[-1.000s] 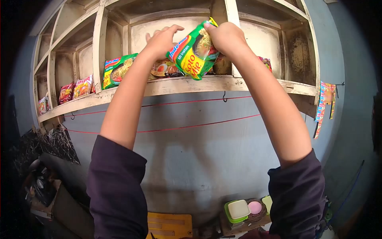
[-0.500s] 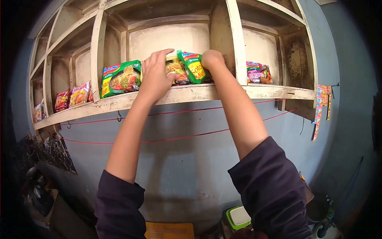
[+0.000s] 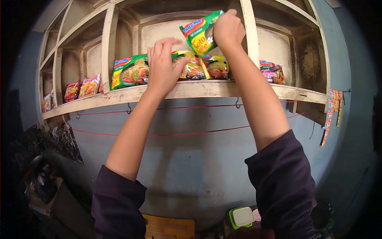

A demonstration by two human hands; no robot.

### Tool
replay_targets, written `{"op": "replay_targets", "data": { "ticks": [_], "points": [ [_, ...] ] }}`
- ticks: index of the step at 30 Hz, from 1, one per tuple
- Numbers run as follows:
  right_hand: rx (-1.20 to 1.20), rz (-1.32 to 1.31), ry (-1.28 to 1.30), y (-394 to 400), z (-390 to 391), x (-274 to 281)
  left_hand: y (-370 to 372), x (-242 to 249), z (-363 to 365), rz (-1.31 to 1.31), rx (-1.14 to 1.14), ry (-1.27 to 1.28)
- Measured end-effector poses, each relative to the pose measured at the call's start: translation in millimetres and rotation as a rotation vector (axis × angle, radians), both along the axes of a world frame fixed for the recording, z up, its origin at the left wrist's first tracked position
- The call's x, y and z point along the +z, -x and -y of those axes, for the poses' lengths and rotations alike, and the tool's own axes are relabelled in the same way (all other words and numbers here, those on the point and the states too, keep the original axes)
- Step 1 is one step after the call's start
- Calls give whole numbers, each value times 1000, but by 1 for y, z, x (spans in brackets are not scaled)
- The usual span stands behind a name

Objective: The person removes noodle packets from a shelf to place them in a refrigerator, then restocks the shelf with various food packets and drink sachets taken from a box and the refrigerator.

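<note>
Left hand (image 3: 163, 69) motion-blurred, covering noodle packets (image 3: 199, 67); far-left packets (image 3: 47, 101) illegible.

Green-and-yellow noodle packet (image 3: 200, 34), red strings (image 3: 191, 106), blue wall (image 3: 199, 159).

A small shop is suggested: instant noodle packets (image 3: 131, 71) are displayed in wooden shelf compartments (image 3: 191, 89), and sachet strips (image 3: 332, 113) are hung beside them.
</note>
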State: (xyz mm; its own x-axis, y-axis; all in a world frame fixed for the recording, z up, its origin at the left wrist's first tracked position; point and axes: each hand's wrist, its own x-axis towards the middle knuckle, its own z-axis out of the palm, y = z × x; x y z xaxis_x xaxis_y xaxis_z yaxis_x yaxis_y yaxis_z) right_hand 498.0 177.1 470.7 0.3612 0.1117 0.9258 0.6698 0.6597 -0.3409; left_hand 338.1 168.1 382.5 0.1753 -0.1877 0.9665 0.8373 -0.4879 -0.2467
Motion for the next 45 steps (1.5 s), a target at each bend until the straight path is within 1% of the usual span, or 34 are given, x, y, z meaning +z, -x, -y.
{"op": "replay_targets", "data": {
  "ticks": [1, 2, 3, 4, 5, 7, 8, 9, 11, 12, 13, 15, 16, 17, 18, 19, 21, 23, 24, 25, 26, 29, 30, 31, 33, 34, 36, 37, 39, 40, 41, 42, 43, 45],
  "points": [
    [16, 2, -26, 5, 8, 2, -1, 5, 3, 58, -87, -108],
    [-5, -11, -59, 12, 9, 5, 0, 12, 11, 100, -137, -121],
    [-24, -25, -93, 21, 10, 9, 4, 22, 22, 103, -120, -124],
    [219, -69, -163, 28, 19, 12, 10, 34, 32, 80, -191, 17],
    [235, -64, -164, 39, 16, 16, 19, 45, 36, 60, -263, 159],
    [396, 20, -197, 67, 8, 24, 48, 70, 37, 54, -95, 97],
    [287, -12, -416, 84, 5, 18, 63, 80, 41, 44, 47, 26],
    [303, -14, -422, 93, 4, 16, 77, 86, 43, 91, 135, 42],
    [67, 161, -119, 109, 10, 17, 103, 93, 44, 85, 262, 15],
    [256, 248, 123, 116, 14, 21, 114, 95, 42, 108, 348, 65],
    [264, 247, 110, 125, 12, 21, 121, 95, 40, 101, 387, 93],
    [313, 205, 242, 145, 1, 18, 131, 93, 29, 58, 350, 108],
    [317, 205, 234, 152, -3, 16, 132, 93, 23, 36, 386, 102],
    [346, 109, 228, 159, -6, 13, 131, 92, 14, 26, 456, 18],
    [373, 14, 224, 165, -9, 12, 131, 94, 7, 27, 569, 97],
    [374, 14, 225, 170, -14, 11, 130, 93, 3, 27, 681, 181],
    [344, 132, 229, 179, -28, 8, 133, 90, -3, -28, 642, 165],
    [310, 198, 243, 184, -41, 11, 131, 91, 2, -87, 625, 359],
    [246, 363, 337, 184, -47, 14, 133, 90, -1, -97, 582, 287],
    [180, 528, 429, 183, -51, 17, 133, 88, -1, -97, 577, 293],
    [88, 627, 465, 184, -54, 21, 132, 87, 0, -87, 568, 285],
    [62, 588, 480, 178, -42, 18, 131, 85, 0, -61, 561, 287],
    [90, 490, 394, 176, -37, 17, 130, 85, -1, -53, 563, 295],
    [90, 490, 398, 173, -32, 18, 129, 84, -3, -54, 561, 298],
    [155, 249, 220, 167, -23, 17, 130, 80, -6, -30, 540, 319],
    [154, 258, 227, 165, -24, 14, 129, 79, -5, -22, 537, 329],
    [171, 110, -177, 157, -26, 9, 129, 78, 1, -49, 364, 270],
    [179, 123, -170, 152, -19, 5, 130, 75, 6, -35, 368, 279],
    [166, 223, -174, 135, 3, -10, 137, 62, 18, -18, -130, 61],
    [70, 275, -182, 127, 10, -21, 139, 52, 27, -6, -116, 69],
    [-25, 329, -193, 118, 17, -36, 139, 34, 37, 46, -94, -16],
    [-15, 365, -198, 107, 28, -57, 136, 12, 45, 97, -68, -99],
    [-1, 402, -205, 97, 36, -82, 132, -12, 52, 118, -70, -107],
    [173, 319, -458, 88, 33, -129, 125, -71, 64, 132, -70, -93]
  ]
}}
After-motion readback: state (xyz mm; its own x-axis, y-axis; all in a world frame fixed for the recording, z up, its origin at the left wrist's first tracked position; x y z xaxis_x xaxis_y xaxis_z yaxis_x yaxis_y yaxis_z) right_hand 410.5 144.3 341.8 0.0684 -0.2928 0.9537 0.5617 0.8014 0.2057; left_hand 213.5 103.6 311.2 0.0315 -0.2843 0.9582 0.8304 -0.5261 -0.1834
